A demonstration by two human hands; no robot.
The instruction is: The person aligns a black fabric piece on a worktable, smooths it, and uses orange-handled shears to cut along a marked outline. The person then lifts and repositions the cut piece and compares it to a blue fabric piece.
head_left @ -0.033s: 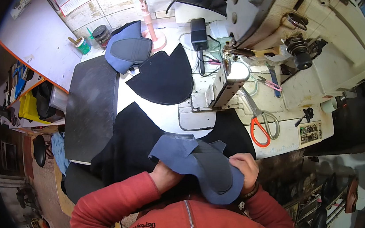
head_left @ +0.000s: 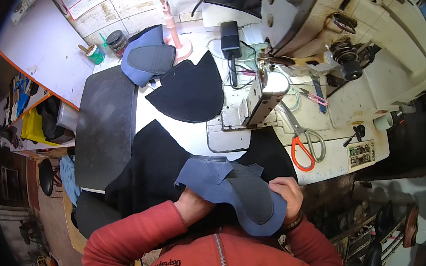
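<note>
Held in front of my chest is a blue-grey fabric piece [head_left: 199, 175] with a raised, stitched dark grey panel [head_left: 253, 197] along it. My left hand [head_left: 193, 207] grips it from the near left, fingers hidden under the fabric. On the right, my right hand [head_left: 288, 195] has its fingers bent over the edge of the piece. Black cloth [head_left: 153, 158] spreads beneath and beyond it across the near table edge. A similar blue piece with a dark panel [head_left: 151, 56] lies at the back left, beside a black cut piece with a notch [head_left: 191, 89].
A large sewing machine [head_left: 307, 28] stands at the back right, its narrow arm [head_left: 266, 99] rising from the table. Orange-handled scissors [head_left: 304, 142] lie to its right. Pink snips [head_left: 315, 97], a black power adapter [head_left: 231, 39], a pink stand [head_left: 179, 46] and a dark board [head_left: 105, 127] are around.
The lower end of the blue-grey fabric piece has risen very slightly. Both hands keep their places on it.
</note>
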